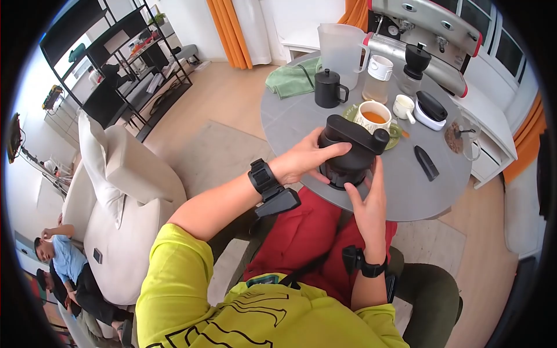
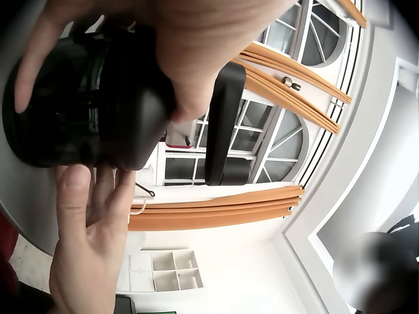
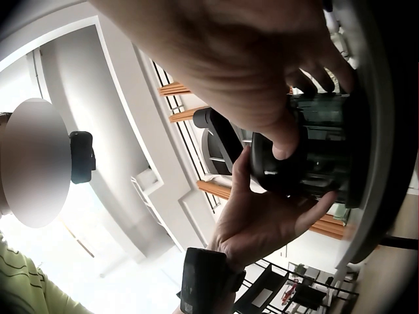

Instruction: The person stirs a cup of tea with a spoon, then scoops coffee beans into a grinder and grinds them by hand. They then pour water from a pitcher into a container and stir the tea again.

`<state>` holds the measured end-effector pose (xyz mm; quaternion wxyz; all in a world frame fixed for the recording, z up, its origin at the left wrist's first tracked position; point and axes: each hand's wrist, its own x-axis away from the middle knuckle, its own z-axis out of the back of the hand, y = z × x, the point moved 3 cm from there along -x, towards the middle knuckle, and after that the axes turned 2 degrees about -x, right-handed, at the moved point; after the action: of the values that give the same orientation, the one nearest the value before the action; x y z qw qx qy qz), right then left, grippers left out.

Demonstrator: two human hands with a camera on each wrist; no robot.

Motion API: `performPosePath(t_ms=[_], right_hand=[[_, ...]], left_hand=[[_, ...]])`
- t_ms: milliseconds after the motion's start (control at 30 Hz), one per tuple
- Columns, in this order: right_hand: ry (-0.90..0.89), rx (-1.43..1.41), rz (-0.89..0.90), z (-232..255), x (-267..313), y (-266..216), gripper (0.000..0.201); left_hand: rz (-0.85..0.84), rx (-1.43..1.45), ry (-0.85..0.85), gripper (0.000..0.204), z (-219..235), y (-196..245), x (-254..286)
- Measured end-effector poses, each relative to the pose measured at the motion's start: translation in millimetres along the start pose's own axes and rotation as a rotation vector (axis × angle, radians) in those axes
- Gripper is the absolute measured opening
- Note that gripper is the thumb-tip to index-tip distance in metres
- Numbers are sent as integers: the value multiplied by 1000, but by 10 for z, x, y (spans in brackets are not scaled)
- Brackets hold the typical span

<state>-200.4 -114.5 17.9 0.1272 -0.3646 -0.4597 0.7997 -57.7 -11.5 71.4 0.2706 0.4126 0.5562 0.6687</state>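
Holding a black grinder (image 1: 357, 159): left grip (image 1: 304, 159), right grip (image 1: 371, 210), curved wide.

The canister (image 1: 353, 152) is black, the worktop (image 1: 406, 194) grey, the cloth (image 1: 291, 80) green, the curtain (image 1: 230, 35) orange, the shirt (image 1: 177, 264) black-printed yellow.

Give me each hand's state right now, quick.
Left hand: closed, holding the black grinder.
Right hand: closed, also holding the black grinder.
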Motion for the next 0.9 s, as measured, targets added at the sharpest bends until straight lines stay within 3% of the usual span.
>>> performPosePath(t_ms=[300,500,667,900], right_hand=[[-68,-49,51,-177,-172,11,80],[-205,-171,118,-549,-680,-216,85],[-258,-97,127,-945,-1097,-46,91],[-331,-37,11,-1139,-1396,154,92]], left_hand=[[-16,23,68,72,225,76,8],[-40,-65,230,70,727,375,-3],[-3,-103,277,71,1114,488,-180],[30,-66,267,78,1338,351,-532]])
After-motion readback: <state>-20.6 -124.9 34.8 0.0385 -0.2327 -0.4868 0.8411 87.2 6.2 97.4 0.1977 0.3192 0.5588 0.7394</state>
